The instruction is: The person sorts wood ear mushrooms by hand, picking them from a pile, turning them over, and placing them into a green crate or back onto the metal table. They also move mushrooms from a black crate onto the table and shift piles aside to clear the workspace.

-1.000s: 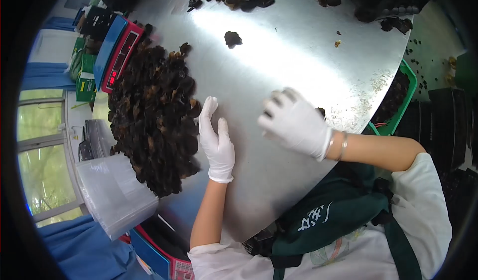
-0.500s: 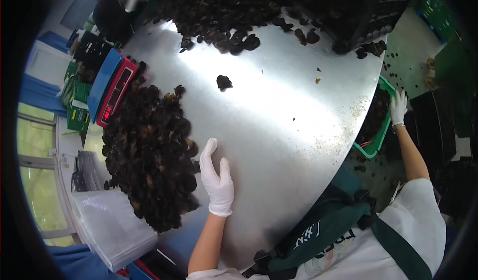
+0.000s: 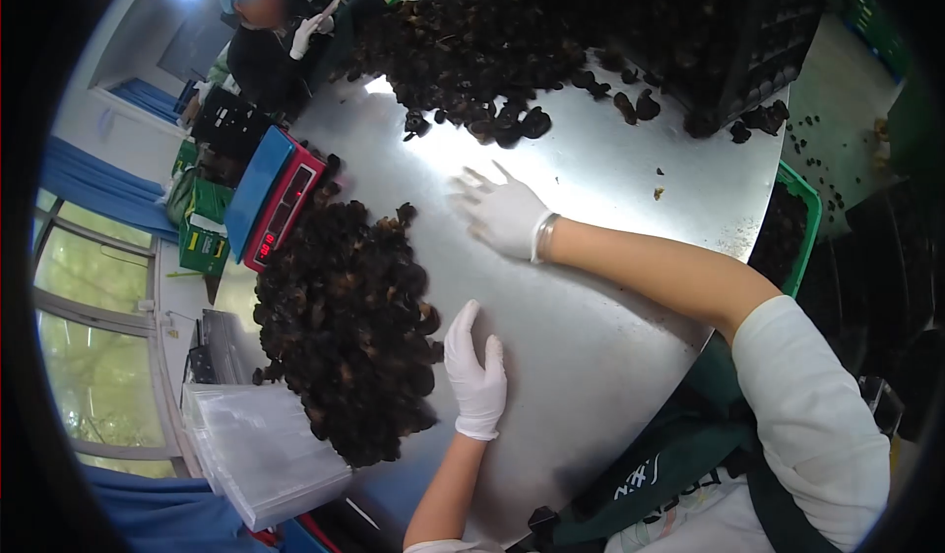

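Observation:
My left hand [image 3: 477, 386], in a white glove, rests on the metal table [image 3: 591, 356]. Its fingers and thumb are apart with nothing between them, close to the right edge of a pile of dark brown, mushroom-like pieces [image 3: 345, 327]. Further up, my right hand [image 3: 507, 220], also gloved, reaches across the table palm down. Its fingers are spread and slightly blurred. Whatever lies beneath that palm and those fingers is hidden. A larger heap of the same dark pieces [image 3: 472, 51] covers the table's far side.
A red and blue scale [image 3: 276, 199] stands beyond the near pile. Clear plastic bags [image 3: 261, 445] lie at lower left. A green basket [image 3: 809, 209] holds dark pieces below the table's right edge. A black crate [image 3: 773, 41] stands far right. Across the table is a co-worker [image 3: 271, 56].
My right hand has come from the green basket to the middle of the table. The lone dark piece there is out of sight. My left hand keeps its pose; the view has shifted.

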Demonstrator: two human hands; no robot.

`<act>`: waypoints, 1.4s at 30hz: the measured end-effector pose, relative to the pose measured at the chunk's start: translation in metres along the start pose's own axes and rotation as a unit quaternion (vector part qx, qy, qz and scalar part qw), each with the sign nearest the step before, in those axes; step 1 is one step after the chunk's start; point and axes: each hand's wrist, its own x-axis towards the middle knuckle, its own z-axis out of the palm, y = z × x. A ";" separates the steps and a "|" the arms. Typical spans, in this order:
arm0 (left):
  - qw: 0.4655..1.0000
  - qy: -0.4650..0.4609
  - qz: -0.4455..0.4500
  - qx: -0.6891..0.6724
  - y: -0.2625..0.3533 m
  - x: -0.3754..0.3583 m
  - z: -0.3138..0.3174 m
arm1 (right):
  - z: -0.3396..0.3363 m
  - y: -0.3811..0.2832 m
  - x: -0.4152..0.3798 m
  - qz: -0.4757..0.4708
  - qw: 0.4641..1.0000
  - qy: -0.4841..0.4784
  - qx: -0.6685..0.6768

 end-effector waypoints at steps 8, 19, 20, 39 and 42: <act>1.000 -0.001 0.023 0.001 -0.001 0.001 0.001 | -0.162 0.105 -0.168 0.215 0.970 -0.015 -0.110; 0.998 -0.037 0.038 0.046 0.010 0.007 -0.003 | -0.251 0.174 -0.287 0.332 0.925 0.169 -0.072; 0.997 -0.051 0.034 0.048 0.013 0.009 -0.002 | -0.249 0.143 -0.234 0.276 0.948 0.156 -0.023; 0.988 0.081 -0.004 -0.131 -0.033 0.370 0.142 | -0.011 0.259 0.104 0.333 0.942 0.021 0.040; 0.945 0.018 -0.051 -0.323 0.008 0.338 0.159 | -0.063 0.268 0.093 0.244 0.867 -0.059 0.431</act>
